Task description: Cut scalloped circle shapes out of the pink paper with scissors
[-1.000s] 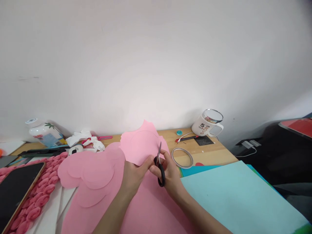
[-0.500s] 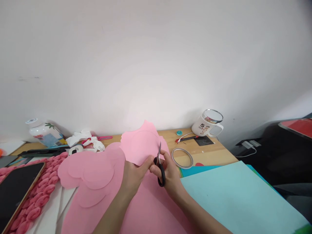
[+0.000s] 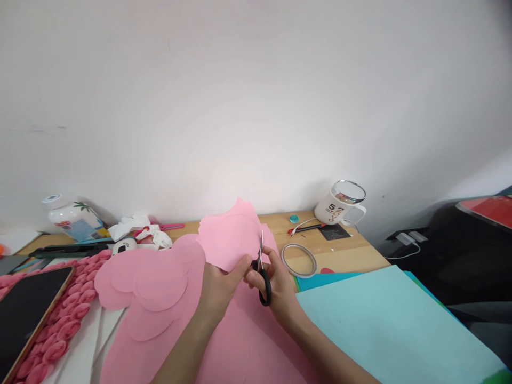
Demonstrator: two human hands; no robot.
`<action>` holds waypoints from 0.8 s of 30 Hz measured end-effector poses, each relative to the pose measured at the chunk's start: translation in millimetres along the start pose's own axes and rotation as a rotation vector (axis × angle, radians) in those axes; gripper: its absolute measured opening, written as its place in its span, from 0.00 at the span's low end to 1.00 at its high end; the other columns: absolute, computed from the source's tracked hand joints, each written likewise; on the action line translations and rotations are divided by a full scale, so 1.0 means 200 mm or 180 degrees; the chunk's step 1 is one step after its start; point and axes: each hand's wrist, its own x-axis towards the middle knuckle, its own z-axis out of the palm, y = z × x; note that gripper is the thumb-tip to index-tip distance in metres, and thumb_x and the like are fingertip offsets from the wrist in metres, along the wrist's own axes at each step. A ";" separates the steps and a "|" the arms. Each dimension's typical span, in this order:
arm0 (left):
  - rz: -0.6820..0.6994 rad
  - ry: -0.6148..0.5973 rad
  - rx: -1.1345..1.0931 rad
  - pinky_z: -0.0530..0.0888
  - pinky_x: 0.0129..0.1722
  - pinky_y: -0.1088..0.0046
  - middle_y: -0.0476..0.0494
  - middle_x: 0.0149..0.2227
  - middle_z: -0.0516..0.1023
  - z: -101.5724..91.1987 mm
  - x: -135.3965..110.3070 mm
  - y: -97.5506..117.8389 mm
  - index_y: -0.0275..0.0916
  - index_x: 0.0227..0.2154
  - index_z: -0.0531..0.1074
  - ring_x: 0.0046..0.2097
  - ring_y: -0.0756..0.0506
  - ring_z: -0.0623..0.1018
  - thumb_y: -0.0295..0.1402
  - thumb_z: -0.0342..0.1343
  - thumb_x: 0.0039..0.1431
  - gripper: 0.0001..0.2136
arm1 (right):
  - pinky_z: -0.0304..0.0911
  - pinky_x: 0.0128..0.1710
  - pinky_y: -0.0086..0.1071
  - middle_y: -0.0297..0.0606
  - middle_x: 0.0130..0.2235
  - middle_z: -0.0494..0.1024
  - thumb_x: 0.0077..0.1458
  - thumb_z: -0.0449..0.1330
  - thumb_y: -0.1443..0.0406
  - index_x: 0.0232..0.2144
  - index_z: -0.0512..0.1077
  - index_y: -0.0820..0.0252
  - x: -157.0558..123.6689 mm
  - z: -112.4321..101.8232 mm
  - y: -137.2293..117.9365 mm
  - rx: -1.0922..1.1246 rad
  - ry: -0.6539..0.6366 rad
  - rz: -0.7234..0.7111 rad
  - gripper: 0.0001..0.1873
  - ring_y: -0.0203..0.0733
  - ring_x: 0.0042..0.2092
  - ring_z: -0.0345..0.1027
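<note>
Lying on its side at the desk's back left is a clear plastic jar (image 3: 74, 220) with a white cap; what it holds cannot be made out. At the back right a white mug (image 3: 340, 205) stands upright under a shiny lid, so its inside is hidden.

A plain white wall (image 3: 256, 96) fills most of the view above a wooden desk (image 3: 344, 250). A light blue sheet (image 3: 384, 320) covers the near right corner. Pink paper cutouts (image 3: 152, 282) with rounded edges overlap across the middle. On the left, a board of pink paper roses (image 3: 60, 320) lies with a dark panel (image 3: 28, 309) resting on it. A tape ring (image 3: 298, 260) lies flat between the cutouts and the mug.

Both forearms reach in from the lower edge. The left hand (image 3: 218, 290) is pinched shut on the lower edge of a pink sheet (image 3: 232, 237), holding it raised above the desk at centre, thumb towards the other hand. Just beside it, the right hand (image 3: 278, 282) is curled closed through the black handles of the scissors (image 3: 262, 272). The blades point upward, nearly together, at the sheet's right edge.
</note>
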 end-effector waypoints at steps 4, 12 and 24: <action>0.0043 -0.0178 -0.0048 0.71 0.23 0.73 0.50 0.16 0.73 -0.01 0.01 -0.01 0.36 0.17 0.70 0.21 0.48 0.73 0.30 0.57 0.47 0.07 | 0.54 0.22 0.26 0.26 0.20 0.67 0.41 0.64 0.61 0.40 0.59 0.58 0.00 0.00 0.00 -0.0061 0.0026 0.0035 0.25 0.33 0.22 0.57; 0.0043 -0.0269 -0.0115 0.69 0.17 0.74 0.52 0.13 0.70 -0.01 0.01 -0.01 0.36 0.13 0.67 0.16 0.49 0.71 0.30 0.57 0.47 0.11 | 0.54 0.21 0.26 0.25 0.18 0.67 0.43 0.60 0.60 0.40 0.59 0.58 -0.01 0.00 0.00 -0.0260 0.0060 0.0077 0.22 0.33 0.21 0.59; 0.0034 0.0147 -0.0040 0.73 0.27 0.72 0.50 0.23 0.76 -0.01 0.01 -0.02 0.36 0.27 0.71 0.26 0.47 0.76 0.33 0.60 0.45 0.07 | 0.51 0.23 0.25 0.23 0.20 0.65 0.37 0.66 0.64 0.38 0.58 0.58 -0.01 0.02 0.02 0.0247 -0.0037 0.0183 0.26 0.32 0.22 0.55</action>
